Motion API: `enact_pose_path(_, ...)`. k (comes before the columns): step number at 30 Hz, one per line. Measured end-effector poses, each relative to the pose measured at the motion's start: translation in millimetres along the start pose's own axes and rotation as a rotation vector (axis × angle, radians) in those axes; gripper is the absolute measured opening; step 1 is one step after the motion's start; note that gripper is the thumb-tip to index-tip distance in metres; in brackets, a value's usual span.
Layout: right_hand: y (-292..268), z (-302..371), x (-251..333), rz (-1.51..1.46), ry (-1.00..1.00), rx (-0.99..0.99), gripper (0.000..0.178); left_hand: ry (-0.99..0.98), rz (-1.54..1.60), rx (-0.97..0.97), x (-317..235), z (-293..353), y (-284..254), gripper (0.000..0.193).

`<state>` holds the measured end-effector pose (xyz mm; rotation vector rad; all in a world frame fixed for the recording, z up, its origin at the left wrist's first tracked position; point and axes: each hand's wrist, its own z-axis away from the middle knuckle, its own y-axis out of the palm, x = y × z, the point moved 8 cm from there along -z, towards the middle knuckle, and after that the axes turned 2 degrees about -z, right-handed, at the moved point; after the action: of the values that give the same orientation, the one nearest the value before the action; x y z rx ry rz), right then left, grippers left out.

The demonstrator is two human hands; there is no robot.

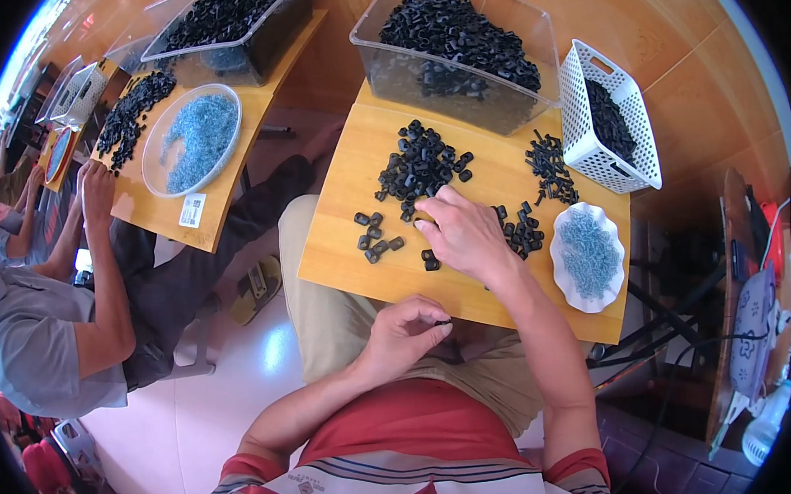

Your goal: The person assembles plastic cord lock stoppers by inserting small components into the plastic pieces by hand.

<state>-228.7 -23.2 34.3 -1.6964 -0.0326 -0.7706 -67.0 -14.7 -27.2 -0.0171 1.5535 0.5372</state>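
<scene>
While the right hand [465, 234] rests palm-down on the smooth wooden table [341, 241], its fingers reach forward into a loose pile of black plastic pieces [419, 166], small ring-like cylinders with a matte look. Fingers are slightly spread and curled over the nearest bits, and I honestly can't tell whether they're pinching one. The left hand [405, 332] sits lower, just off the table's front edge over the lap, fingers curled in with thumb and forefinger pinched on a tiny dark part [442, 321].

A few strays of the same black rings [374, 237] lie off to the left of the right hand, and a smaller scatter [523, 232] sits right beside the wrist. Next to that is a white scalloped dish [567, 273] full of fine blue-grey wiry bits [590, 253], springs maybe. Behind the pile stands a clear plastic tub [458, 85] heaped with more black rings, and a white lattice basket [629, 147] holding thinner black pieces.

Over on the left, another person [64, 303] in a grey shirt works at a second wooden table [220, 194] with a round dish [163, 175] of the same bluish stuff.
</scene>
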Motion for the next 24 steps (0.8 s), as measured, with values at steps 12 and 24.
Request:
enact_pose_path(12, 10, -8, 8, 0.055, 0.039, 0.051, 0.025, 0.008, 0.057, -0.022, 0, 2, -3, 0.016)
enact_pose_path(24, -3, 7, 1, -0.158, 0.007, -0.094, 0.015, 0.012, 0.087, -0.021, 1, 1, -7, 0.016)
